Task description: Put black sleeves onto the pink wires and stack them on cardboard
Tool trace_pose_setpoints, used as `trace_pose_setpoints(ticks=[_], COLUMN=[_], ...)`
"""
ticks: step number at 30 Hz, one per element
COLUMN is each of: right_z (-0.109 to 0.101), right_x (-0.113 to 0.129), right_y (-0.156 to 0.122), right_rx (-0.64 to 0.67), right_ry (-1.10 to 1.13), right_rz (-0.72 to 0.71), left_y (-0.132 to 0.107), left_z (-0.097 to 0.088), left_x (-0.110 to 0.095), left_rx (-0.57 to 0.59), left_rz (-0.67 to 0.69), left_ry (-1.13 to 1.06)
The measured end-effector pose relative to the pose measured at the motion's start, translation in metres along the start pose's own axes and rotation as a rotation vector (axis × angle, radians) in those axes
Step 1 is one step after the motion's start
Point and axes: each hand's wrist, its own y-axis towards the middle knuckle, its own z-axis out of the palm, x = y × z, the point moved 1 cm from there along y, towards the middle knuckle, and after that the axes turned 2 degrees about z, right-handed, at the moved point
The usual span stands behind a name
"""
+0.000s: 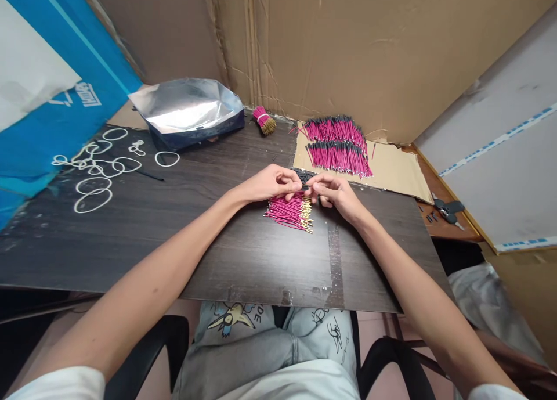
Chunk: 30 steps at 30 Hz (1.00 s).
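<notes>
Centrally, just above the middle of the frame, the left hand point(270, 183) and the right hand point(333, 192) meet fingertip to fingertip, both pinched shut on a small dark connector piece point(305, 186) held between them. Directly below the fingers lies a loose pile of pink wires with gold tips point(290, 211) on the dark wooden board point(174, 237), touching the underside of both hands. Further up and to the right, two stacked rows of pink wires with dark ends point(337, 144) rest on a cardboard sheet point(394, 168). A small tied bundle of pink wires point(263, 120) sits near the upper centre, beside a silver foil bag point(187, 110). White rubber bands point(98, 168) are scattered at the left. Keys point(446, 209) lie at the right edge.
</notes>
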Motion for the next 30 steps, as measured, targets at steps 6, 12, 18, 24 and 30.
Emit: trace_pose_setpoints(ticks=[6, 12, 18, 24, 30], right_z=[-0.001, 0.007, 0.009, 0.011, 0.008], right_x=[-0.003, -0.006, -0.009, -0.01, -0.006], right_y=[-0.001, -0.003, 0.004, 0.008, 0.004], right_rx=[-0.295, -0.31, -0.411, -0.396, -0.329], right_ry=[-0.429, -0.799, -0.926, -1.03, -0.865], right_rz=[-0.224, -0.246, -0.191, -0.177, -0.335], left_y=[0.001, 0.002, 0.005, 0.005, 0.005], left_z=[-0.001, 0.001, 0.002, 0.003, 0.003], left_x=[0.001, 0.007, 0.007, 0.006, 0.004], left_rx=[-0.03, -0.041, -0.097, -0.096, -0.08], left_rz=[0.015, -0.016, -0.011, -0.006, -0.022], left_ry=[-0.054, -0.069, -0.06, -0.064, -0.098])
